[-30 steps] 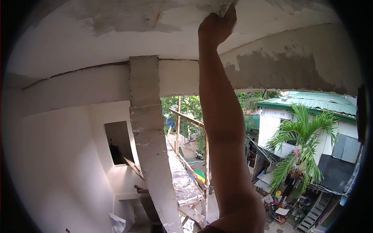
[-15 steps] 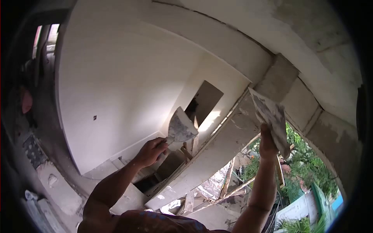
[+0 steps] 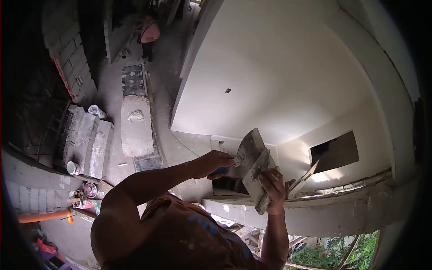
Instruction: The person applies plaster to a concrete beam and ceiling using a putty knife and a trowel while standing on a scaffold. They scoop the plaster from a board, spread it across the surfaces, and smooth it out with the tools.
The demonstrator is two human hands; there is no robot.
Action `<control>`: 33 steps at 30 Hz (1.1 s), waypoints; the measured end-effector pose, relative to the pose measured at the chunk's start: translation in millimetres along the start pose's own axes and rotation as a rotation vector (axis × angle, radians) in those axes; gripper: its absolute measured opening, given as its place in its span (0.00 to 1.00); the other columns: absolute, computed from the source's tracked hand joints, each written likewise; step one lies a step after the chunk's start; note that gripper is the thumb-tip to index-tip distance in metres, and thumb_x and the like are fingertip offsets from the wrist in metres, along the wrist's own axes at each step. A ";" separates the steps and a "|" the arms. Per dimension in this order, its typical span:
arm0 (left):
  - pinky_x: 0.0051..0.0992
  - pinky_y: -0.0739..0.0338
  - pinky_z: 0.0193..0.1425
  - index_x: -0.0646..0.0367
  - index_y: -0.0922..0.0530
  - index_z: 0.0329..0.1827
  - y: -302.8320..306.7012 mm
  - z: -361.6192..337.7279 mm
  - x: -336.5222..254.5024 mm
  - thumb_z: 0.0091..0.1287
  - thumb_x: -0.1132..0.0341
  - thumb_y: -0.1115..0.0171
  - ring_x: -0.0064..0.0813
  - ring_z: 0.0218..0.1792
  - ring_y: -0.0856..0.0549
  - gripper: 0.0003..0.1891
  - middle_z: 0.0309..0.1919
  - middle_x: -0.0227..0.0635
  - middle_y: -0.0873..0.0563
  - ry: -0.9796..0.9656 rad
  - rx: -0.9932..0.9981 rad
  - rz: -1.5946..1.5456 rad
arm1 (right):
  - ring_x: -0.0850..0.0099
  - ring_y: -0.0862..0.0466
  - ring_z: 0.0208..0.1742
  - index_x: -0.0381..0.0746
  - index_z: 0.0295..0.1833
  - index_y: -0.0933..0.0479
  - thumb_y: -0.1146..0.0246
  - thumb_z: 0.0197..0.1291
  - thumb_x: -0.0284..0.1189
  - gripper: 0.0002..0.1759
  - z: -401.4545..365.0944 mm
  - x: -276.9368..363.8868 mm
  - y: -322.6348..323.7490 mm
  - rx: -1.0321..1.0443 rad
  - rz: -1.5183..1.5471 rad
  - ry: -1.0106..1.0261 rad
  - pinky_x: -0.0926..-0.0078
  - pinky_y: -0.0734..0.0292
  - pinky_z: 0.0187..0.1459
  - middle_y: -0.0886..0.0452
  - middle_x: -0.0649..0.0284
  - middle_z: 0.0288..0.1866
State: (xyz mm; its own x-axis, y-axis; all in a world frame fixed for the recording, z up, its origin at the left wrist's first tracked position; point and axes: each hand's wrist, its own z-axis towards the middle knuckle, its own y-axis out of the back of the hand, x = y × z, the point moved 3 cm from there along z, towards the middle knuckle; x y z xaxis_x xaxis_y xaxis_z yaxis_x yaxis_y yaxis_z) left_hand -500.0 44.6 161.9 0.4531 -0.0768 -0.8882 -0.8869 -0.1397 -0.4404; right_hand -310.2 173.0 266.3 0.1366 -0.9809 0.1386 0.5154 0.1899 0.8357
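Near four o'clock, the left hand [image 3: 217, 164], closed round a scraper [image 3: 251, 141], met a plate [image 3: 253, 183] gripped by the right hand [image 3: 273, 185]; the next move called for steadiness.

Left of centre, the grey floor [image 3: 108, 92] bears a long pale slab [image 3: 135, 143] with a whitish mound [image 3: 135, 115] on it; further left lie long blocks [image 3: 101, 148]
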 end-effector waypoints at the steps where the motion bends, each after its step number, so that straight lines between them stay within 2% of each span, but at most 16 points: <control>1: 0.18 0.36 0.15 0.60 0.24 0.42 10.0 -6.2 0.1 0.76 0.56 0.46 0.17 0.16 0.26 0.15 0.26 0.32 0.20 0.019 -0.037 -0.046 | 0.55 0.19 0.58 0.44 0.54 0.18 0.28 0.44 0.30 0.26 8.2 -0.2 -8.8 0.029 0.001 -0.002 0.52 0.28 0.62 0.17 0.57 0.58; 7: 0.19 0.39 0.14 0.58 0.26 0.39 38.4 -32.3 4.1 0.76 0.58 0.47 0.16 0.14 0.30 0.12 0.26 0.31 0.21 0.068 -0.072 -0.032 | 0.54 0.20 0.60 0.42 0.58 0.19 0.29 0.45 0.27 0.28 -0.9 -22.2 -51.1 0.063 0.030 -0.129 0.54 0.27 0.63 0.19 0.55 0.60; 10: 0.16 0.37 0.16 0.58 0.23 0.45 49.7 -36.8 10.4 0.76 0.58 0.46 0.13 0.16 0.29 0.12 0.25 0.26 0.21 0.128 -0.039 -0.017 | 0.53 0.21 0.60 0.40 0.60 0.21 0.31 0.49 0.24 0.28 -21.7 -37.9 -63.3 0.029 0.074 -0.220 0.57 0.25 0.62 0.19 0.54 0.60; 12: 0.16 0.37 0.17 0.61 0.23 0.46 50.2 -42.0 5.5 0.77 0.59 0.45 0.13 0.16 0.30 0.12 0.25 0.27 0.21 0.117 0.034 0.041 | 0.51 0.20 0.59 0.38 0.59 0.21 0.37 0.51 0.17 0.26 -46.1 -53.6 -71.4 -0.026 0.169 -0.425 0.62 0.24 0.59 0.20 0.50 0.61; 14: 0.16 0.37 0.17 0.60 0.23 0.45 41.9 -47.4 -15.8 0.77 0.58 0.46 0.12 0.16 0.30 0.13 0.26 0.27 0.21 0.062 0.073 0.052 | 0.50 0.19 0.58 0.37 0.59 0.23 0.41 0.55 0.16 0.24 -78.6 -65.4 -87.8 0.062 0.110 -0.402 0.64 0.24 0.58 0.20 0.48 0.60; 16: 0.17 0.37 0.18 0.59 0.24 0.43 36.9 -45.3 -30.6 0.77 0.58 0.47 0.12 0.17 0.30 0.13 0.28 0.28 0.21 0.000 0.113 0.055 | 0.47 0.17 0.54 0.35 0.57 0.23 0.41 0.57 0.19 0.20 -133.7 -85.3 -121.6 0.082 0.102 -0.670 0.63 0.23 0.55 0.18 0.45 0.54; 20: 0.16 0.36 0.19 0.61 0.25 0.57 46.2 -33.1 -33.5 0.78 0.59 0.47 0.12 0.17 0.30 0.15 0.28 0.28 0.21 -0.172 0.063 0.016 | 0.49 0.14 0.43 0.32 0.54 0.24 0.38 0.52 0.25 0.21 -267.3 -94.1 -182.8 -0.023 0.088 -1.387 0.61 0.21 0.47 0.15 0.44 0.42; 22: 0.17 0.37 0.18 0.62 0.25 0.56 57.0 -28.2 -29.8 0.78 0.60 0.47 0.12 0.17 0.31 0.15 0.28 0.28 0.21 -0.146 0.002 0.127 | 0.55 0.15 0.44 0.31 0.56 0.25 0.39 0.52 0.27 0.23 -323.5 -73.8 -198.9 -0.294 0.224 -1.400 0.63 0.21 0.47 0.15 0.48 0.47; 24: 0.17 0.38 0.18 0.62 0.25 0.53 65.6 -23.7 -20.2 0.78 0.59 0.47 0.12 0.16 0.31 0.14 0.27 0.28 0.21 -0.120 -0.033 0.143 | 0.58 0.18 0.50 0.32 0.60 0.26 0.39 0.53 0.24 0.25 -376.7 -49.1 -213.8 -0.743 0.434 -1.496 0.56 0.21 0.54 0.19 0.53 0.53; 25: 0.18 0.38 0.18 0.63 0.25 0.49 70.5 -21.4 -13.7 0.78 0.59 0.47 0.12 0.16 0.31 0.14 0.27 0.29 0.22 -0.099 -0.072 0.155 | 0.58 0.18 0.50 0.32 0.60 0.26 0.39 0.53 0.24 0.25 -372.9 -39.8 -209.7 -0.749 0.436 -1.503 0.56 0.21 0.54 0.19 0.53 0.53; 27: 0.18 0.39 0.18 0.62 0.25 0.48 79.3 -14.6 3.8 0.78 0.59 0.47 0.12 0.15 0.32 0.13 0.26 0.28 0.22 -0.059 -0.075 0.151 | 0.55 0.19 0.54 0.34 0.65 0.29 0.40 0.59 0.30 0.27 -369.8 -7.0 -192.3 -1.124 0.883 -1.672 0.56 0.23 0.58 0.21 0.53 0.58; 28: 0.18 0.39 0.18 0.62 0.25 0.47 82.2 -8.9 13.8 0.77 0.60 0.47 0.12 0.15 0.32 0.12 0.26 0.28 0.22 -0.026 -0.082 0.143 | 0.55 0.19 0.54 0.34 0.65 0.29 0.40 0.59 0.30 0.27 -360.9 1.6 -179.6 -1.145 0.877 -1.684 0.56 0.23 0.58 0.21 0.53 0.58; 30: 0.19 0.40 0.17 0.61 0.25 0.46 81.0 4.3 36.3 0.77 0.60 0.46 0.12 0.14 0.33 0.12 0.26 0.29 0.22 0.020 -0.046 0.137 | 0.56 0.21 0.57 0.35 0.67 0.31 0.43 0.64 0.37 0.28 -330.3 4.5 -161.6 -1.309 1.310 -1.653 0.57 0.24 0.60 0.22 0.54 0.59; 31: 0.19 0.40 0.17 0.61 0.25 0.46 77.7 8.9 46.9 0.77 0.61 0.46 0.12 0.14 0.33 0.11 0.26 0.29 0.22 0.053 -0.030 0.120 | 0.56 0.23 0.61 0.35 0.66 0.30 0.46 0.65 0.44 0.30 -310.5 7.3 -150.1 -1.213 1.211 -1.629 0.55 0.28 0.64 0.23 0.54 0.60; 32: 0.18 0.41 0.17 0.60 0.25 0.47 72.2 13.9 57.1 0.77 0.60 0.47 0.11 0.14 0.33 0.12 0.25 0.28 0.22 0.090 -0.007 0.148 | 0.58 0.18 0.51 0.37 0.58 0.26 0.44 0.65 0.45 0.25 -358.6 -14.5 -164.8 -1.139 1.254 -1.624 0.59 0.21 0.53 0.19 0.55 0.50; 33: 0.18 0.41 0.17 0.60 0.25 0.46 65.9 19.1 66.4 0.77 0.60 0.46 0.12 0.14 0.33 0.11 0.26 0.29 0.22 0.108 0.039 0.151 | 0.60 0.17 0.43 0.38 0.53 0.24 0.43 0.65 0.46 0.23 -342.8 -11.1 -157.6 -1.060 1.277 -1.569 0.62 0.20 0.46 0.19 0.57 0.43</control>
State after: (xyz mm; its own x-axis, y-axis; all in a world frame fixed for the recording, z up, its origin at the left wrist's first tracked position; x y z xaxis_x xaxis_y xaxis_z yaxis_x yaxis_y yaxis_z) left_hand -530.1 49.2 71.3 0.3193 -0.1994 -0.9264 -0.9476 -0.0800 -0.3094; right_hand -102.9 168.6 -49.1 0.3727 0.4689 0.8008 0.9140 -0.0365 -0.4041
